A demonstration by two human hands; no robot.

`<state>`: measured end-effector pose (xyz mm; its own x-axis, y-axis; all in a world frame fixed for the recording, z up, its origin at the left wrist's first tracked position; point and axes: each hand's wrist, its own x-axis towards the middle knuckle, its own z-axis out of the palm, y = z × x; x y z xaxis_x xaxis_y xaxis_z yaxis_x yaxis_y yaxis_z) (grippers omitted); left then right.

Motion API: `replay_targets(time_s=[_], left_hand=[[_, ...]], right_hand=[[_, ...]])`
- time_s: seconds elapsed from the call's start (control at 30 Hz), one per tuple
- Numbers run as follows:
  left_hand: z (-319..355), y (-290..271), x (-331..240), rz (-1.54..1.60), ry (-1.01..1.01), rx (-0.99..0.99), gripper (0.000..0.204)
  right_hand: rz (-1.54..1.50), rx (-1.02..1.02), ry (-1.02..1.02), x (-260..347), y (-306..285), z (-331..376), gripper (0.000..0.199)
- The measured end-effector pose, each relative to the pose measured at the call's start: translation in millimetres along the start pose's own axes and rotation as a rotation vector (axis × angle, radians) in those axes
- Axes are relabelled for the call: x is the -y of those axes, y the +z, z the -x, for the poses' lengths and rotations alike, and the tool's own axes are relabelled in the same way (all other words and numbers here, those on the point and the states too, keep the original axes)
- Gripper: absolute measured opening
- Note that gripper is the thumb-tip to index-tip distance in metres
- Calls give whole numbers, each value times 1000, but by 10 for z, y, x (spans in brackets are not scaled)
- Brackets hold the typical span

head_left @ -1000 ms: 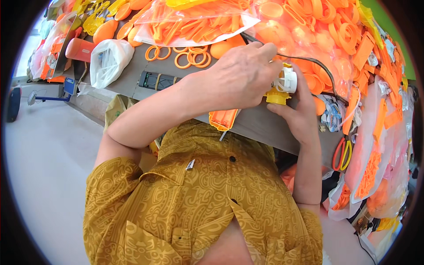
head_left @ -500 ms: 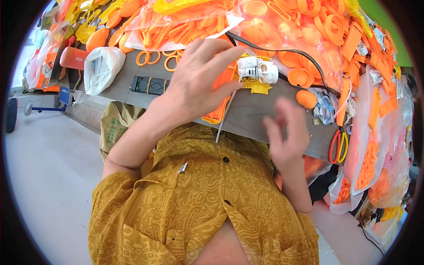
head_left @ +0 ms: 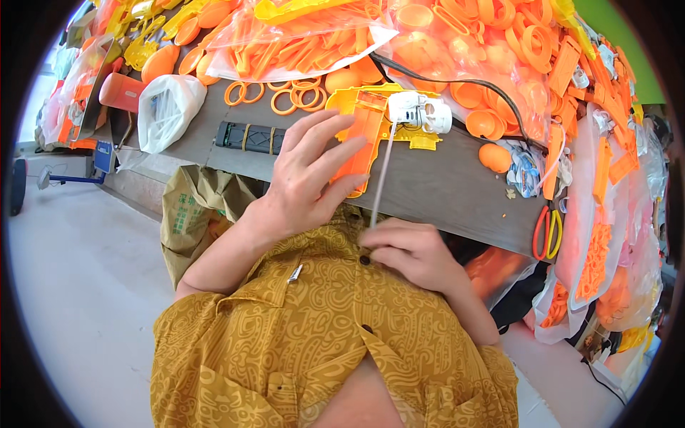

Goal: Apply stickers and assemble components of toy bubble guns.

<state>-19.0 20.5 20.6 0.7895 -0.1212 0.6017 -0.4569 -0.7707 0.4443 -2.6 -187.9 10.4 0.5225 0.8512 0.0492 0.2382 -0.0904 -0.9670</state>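
Note:
A white cylindrical plastic mechanism [head_left: 419,113] lies in a yellow plastic shell [head_left: 421,139] near the table's front. From it a thin white strip [head_left: 382,175] runs down past the table edge toward me. My right hand [head_left: 410,251] is closed at the strip's lower end, close to my shirt; the fingertips are partly hidden. My left hand [head_left: 308,170] is open, fingers spread, beside a rectangular orange plastic piece [head_left: 365,135] joined to the yellow shell. Its fingertips overlap that piece's left side; whether they press on it I cannot tell.
Left of my left hand lies a dark bar with rubber bands [head_left: 246,138]. Orange rings [head_left: 284,101] and bags of orange parts [head_left: 285,53] lie behind. An orange ball [head_left: 494,158] and red-and-yellow-handled scissors [head_left: 548,234] are at right. A black cable [head_left: 457,80] crosses the parts.
My right hand has moved left and toward me, closing at the strip's lower end. My left hand has come down toward me, uncovering the orange piece and some rings.

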Motion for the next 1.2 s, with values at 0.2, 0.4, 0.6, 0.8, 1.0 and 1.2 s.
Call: replay_targets(time_s=[0.2, 0.4, 0.6, 0.8, 1.0, 1.2], left_hand=[[113, -204, -406, 641, -438, 431, 29], [162, 144, -469, 1028, -654, 606, 25], [184, 129, -405, 1237, -1092, 640, 19], [257, 141, -376, 1224, -1075, 659, 15], [263, 181, -373, 1297, -1109, 695, 25], [312, 206, -360, 1401, -1110, 651, 29]], right_hand=[[-204, -34, 89, 332, -275, 242, 21], [-13, 69, 87, 298, -120, 184, 27], [-291, -721, 322, 418, -417, 559, 18], [1322, -854, 503, -172, -1337, 1412, 29], [1074, -766, 684, -88, -1380, 1500, 43], [821, -986, 637, 96, -1211, 1626, 39]])
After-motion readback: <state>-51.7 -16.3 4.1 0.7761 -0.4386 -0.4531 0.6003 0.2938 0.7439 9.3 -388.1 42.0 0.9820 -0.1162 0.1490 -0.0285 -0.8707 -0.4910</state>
